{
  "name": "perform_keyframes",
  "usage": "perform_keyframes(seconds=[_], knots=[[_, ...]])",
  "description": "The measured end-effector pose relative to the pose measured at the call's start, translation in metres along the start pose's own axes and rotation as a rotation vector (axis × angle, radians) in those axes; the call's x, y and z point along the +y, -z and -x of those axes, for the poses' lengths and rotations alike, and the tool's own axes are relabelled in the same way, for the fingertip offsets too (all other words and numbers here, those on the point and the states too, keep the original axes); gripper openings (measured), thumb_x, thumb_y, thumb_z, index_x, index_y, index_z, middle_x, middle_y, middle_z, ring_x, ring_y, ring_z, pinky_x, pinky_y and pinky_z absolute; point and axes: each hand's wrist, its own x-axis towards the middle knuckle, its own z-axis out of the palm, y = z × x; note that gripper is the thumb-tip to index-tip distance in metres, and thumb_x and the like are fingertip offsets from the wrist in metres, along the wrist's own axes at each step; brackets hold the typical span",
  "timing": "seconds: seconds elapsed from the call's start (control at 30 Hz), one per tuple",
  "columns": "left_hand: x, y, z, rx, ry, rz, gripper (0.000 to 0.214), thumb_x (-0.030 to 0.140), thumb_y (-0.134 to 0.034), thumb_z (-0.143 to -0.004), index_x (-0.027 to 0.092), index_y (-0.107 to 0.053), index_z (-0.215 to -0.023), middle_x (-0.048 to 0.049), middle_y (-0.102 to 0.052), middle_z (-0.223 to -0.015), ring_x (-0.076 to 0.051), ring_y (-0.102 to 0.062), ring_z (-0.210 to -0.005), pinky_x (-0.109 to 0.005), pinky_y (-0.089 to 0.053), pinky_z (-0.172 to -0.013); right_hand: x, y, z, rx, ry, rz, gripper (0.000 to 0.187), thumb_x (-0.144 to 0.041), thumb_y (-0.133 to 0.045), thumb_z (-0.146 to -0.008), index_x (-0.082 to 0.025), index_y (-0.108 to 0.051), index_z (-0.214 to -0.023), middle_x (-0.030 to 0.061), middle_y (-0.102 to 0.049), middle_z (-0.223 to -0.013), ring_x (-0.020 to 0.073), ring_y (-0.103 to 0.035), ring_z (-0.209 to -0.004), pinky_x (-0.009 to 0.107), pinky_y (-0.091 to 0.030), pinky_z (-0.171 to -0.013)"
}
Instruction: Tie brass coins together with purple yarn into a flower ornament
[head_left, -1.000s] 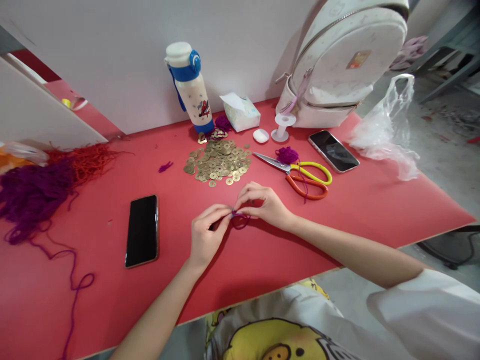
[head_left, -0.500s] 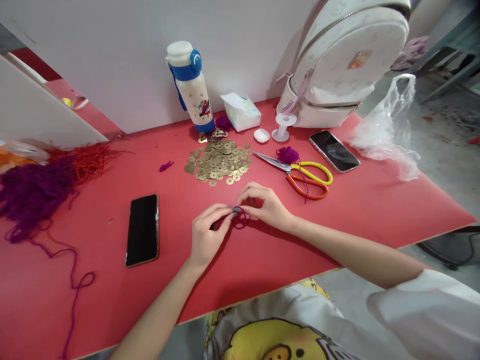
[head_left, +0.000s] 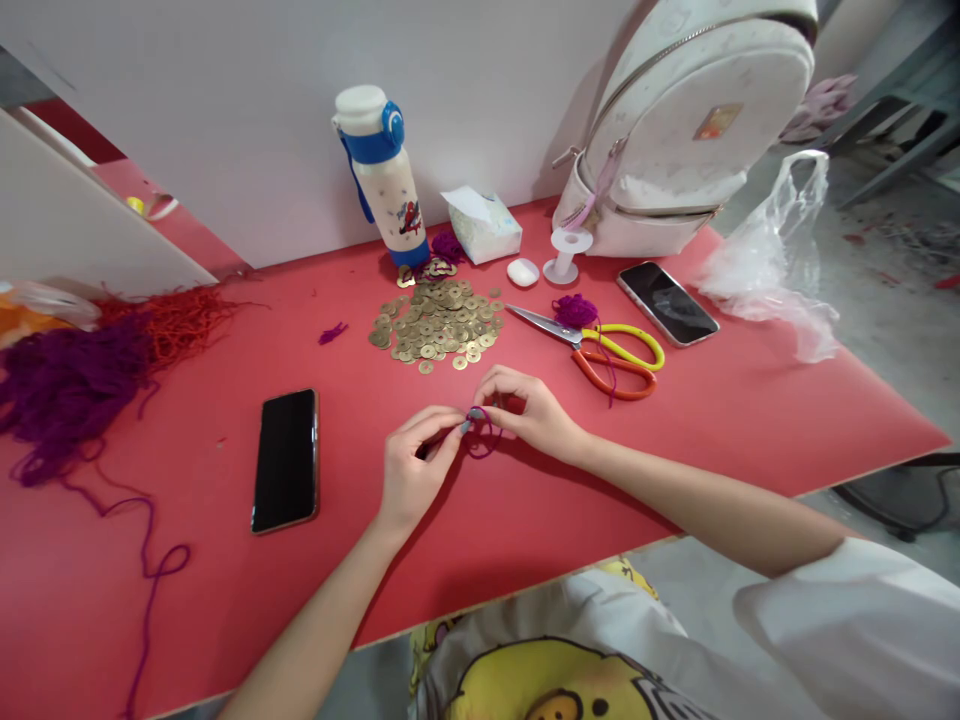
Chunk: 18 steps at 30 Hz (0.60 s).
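Observation:
A looped piece of purple yarn [head_left: 482,456] hangs between my fingertips, just above the red tabletop. My left hand [head_left: 420,460] pinches it from the left with thumb and forefinger. From the other side my right hand [head_left: 529,410] pinches the same yarn, its fingertips nearly touching those of the left. Whether anything else is held at the pinch is hidden by the fingers. Beyond my hands lies a heap of brass coins with holes [head_left: 442,315]. Scissors [head_left: 592,345] with yellow and orange handles rest to the right, beside a small purple yarn bundle [head_left: 575,310].
Phones lie on the left [head_left: 285,460] and at the back right. A bottle [head_left: 390,190], tissue pack [head_left: 484,230], white spool [head_left: 568,255] and backpack [head_left: 690,130] stand along the wall. Purple yarn [head_left: 75,380] is piled far left. A plastic bag [head_left: 780,260] sits at the right edge.
My fingertips have shifted slightly against each other at the yarn, and the loop has changed shape a little. Everything else on the table stays in place.

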Motion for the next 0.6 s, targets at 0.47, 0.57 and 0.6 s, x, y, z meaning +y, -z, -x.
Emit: perform_keyframes(seconds=[0.47,0.57,0.6], knots=[[-0.0005,-0.0002,0.0000,0.010,-0.010,-0.007,0.014,0.018,-0.060,-0.089,0.017,-0.071,-0.081,-0.0055,-0.072,-0.085,-0.016,-0.067,-0.078,-0.024,-0.055,-0.070,-0.0007,0.0034,-0.0004,-0.010,0.010,-0.018,0.013,-0.030,-0.068,-0.089,-0.019,-0.074,-0.088,0.0046,-0.064,-0.086,0.0159,-0.060,-0.079,0.030,-0.049,-0.074],[-0.0011,0.0003,0.0001,0.014,-0.026,-0.021,0.015,0.018,-0.059,-0.089,0.018,-0.072,-0.081,-0.0053,-0.073,-0.085,-0.016,-0.068,-0.078,-0.025,-0.055,-0.071,-0.0010,0.0040,-0.0008,-0.011,0.031,-0.008,0.011,-0.029,-0.071,-0.088,-0.019,-0.075,-0.087,0.0047,-0.065,-0.085,0.0163,-0.060,-0.079,0.030,-0.049,-0.073],[-0.0016,0.0004,0.0001,0.014,-0.032,-0.028,0.015,0.017,-0.059,-0.089,0.018,-0.072,-0.081,-0.0053,-0.073,-0.085,-0.016,-0.068,-0.078,-0.025,-0.055,-0.072,-0.0013,0.0042,-0.0010,-0.011,0.035,-0.001,0.011,-0.029,-0.071,-0.087,-0.019,-0.076,-0.087,0.0046,-0.065,-0.084,0.0163,-0.059,-0.078,0.030,-0.049,-0.073]])
